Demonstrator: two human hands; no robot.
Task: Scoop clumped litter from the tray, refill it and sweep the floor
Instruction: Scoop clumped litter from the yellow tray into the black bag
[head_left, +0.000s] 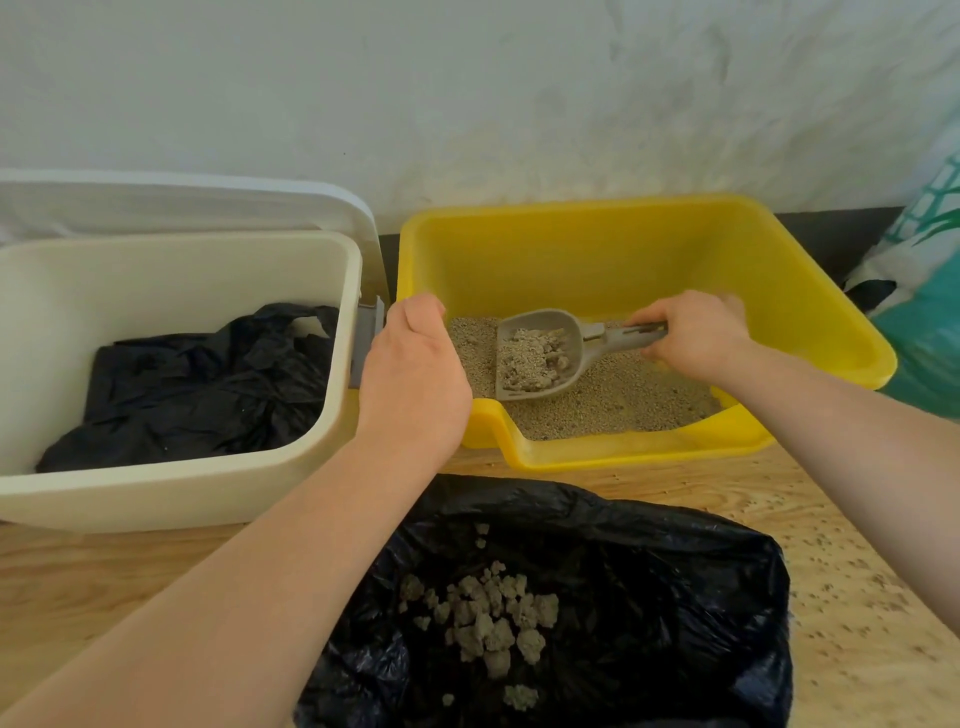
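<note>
- Right now the right hand (693, 332), right of centre, curls around the handle of the grey plastic litter scoop (540, 356), gripping it firmly.
- The scoop carries pale clumps above the loose grey litter (623, 397) inside the yellow plastic tray (597, 249).
- The left hand (415, 364), centre frame, hooks curled fingers over the tray's left rim.
- At the bottom, an open black plastic bag (649, 597) holds a heap of clumped litter (488, 618).

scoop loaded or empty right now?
Loaded. The grey scoop holds a pile of clumped litter in its bowl, held level over the yellow tray by the right hand.
</note>
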